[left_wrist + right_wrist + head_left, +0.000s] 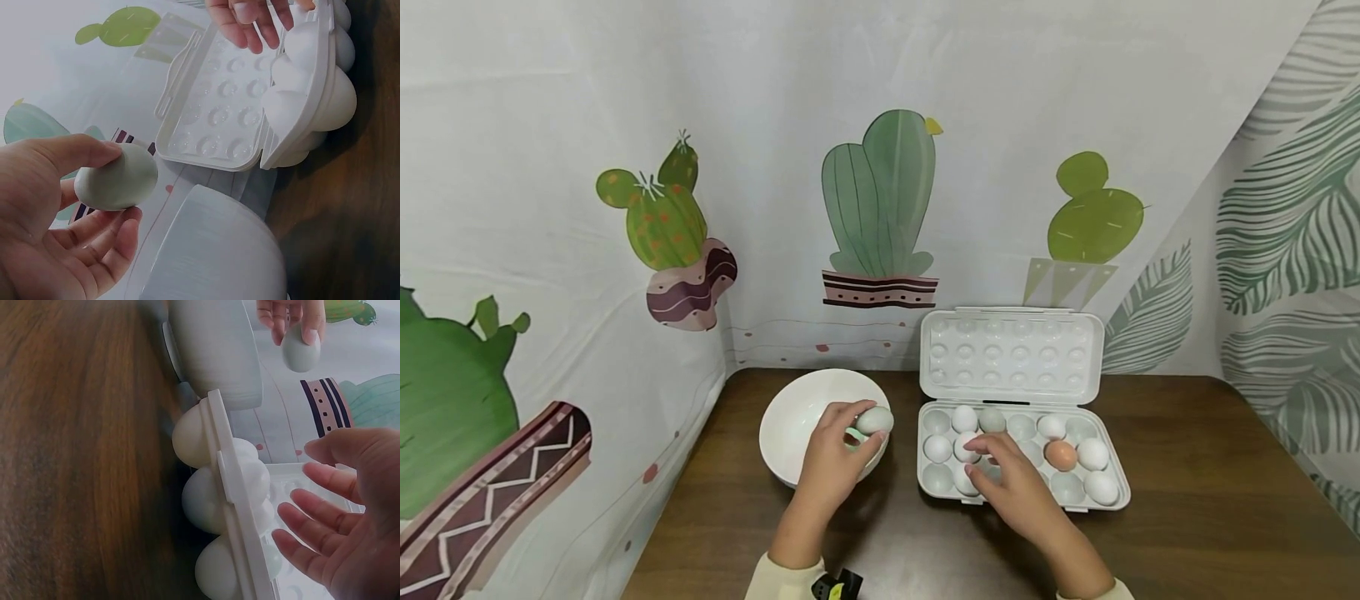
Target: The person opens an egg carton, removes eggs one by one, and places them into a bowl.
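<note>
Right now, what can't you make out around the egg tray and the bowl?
- Tray cups beneath the right hand: head view, the hand covers them, so eggs there cannot be counted.
- Whether the right fingers touch an egg: right wrist view, the tray wall blocks it.
- Bowl contents: head view, the left hand with its pale green egg hides part; left wrist view shows only the outside.

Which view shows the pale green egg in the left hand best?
Left wrist: the pale green egg fills the near frame, pinched between thumb and fingers of the left hand. Head view shows it small at the white bowl rim. Right wrist shows it far off, partly covered by fingertips.
</note>
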{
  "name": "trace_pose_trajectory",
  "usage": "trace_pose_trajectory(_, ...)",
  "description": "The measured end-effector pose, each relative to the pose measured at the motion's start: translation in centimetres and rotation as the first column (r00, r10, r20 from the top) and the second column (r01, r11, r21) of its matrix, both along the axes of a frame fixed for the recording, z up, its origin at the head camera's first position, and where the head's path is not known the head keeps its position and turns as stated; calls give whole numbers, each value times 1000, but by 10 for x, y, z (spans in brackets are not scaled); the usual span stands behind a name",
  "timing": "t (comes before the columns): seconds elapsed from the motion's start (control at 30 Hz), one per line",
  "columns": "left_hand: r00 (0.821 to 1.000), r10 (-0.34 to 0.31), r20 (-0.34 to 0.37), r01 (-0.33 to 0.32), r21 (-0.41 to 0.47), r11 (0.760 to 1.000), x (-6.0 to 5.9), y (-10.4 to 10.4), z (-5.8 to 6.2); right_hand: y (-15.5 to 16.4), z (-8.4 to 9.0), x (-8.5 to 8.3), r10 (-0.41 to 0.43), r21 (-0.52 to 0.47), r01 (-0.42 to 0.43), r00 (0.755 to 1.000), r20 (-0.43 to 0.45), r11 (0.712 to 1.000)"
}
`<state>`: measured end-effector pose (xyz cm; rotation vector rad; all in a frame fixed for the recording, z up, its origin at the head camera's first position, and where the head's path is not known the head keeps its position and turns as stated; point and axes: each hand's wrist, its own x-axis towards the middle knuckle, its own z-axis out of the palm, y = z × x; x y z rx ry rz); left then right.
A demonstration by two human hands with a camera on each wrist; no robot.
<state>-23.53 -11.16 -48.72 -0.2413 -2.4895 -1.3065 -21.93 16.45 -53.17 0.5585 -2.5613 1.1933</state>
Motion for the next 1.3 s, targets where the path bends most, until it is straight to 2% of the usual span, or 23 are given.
trace_pose_trajectory(0.33, 998, 38, 55, -38, 4, 999, -3, -9, -1, 0, -3, -1, -1, 55, 1, 1000, 0, 999)
trace_pose_trajectory(0.53, 993, 65, 102, -61, -48, 997, -3, -14, -3, 0, -5, -1, -5, 87, 4, 1000, 6, 996)
trace_pose_trajectory(0.8, 986, 66, 151, -44, -143, 989, -5, -22, -5, -2, -6, 0, -10, 104, 7, 999, 33, 995)
trace_pose_trajectory(1.17, 964, 72, 255, -29, -169, 985, -6, -28, -4, -3, -7, 1, 8, 112, -11, 1000, 28, 994)
trace_pose_trajectory(1.3, 958, 67, 280, -8, -207, 978, -6, -29, -5, -2, -7, 1, 13, 120, -16, 1000, 22, 993)
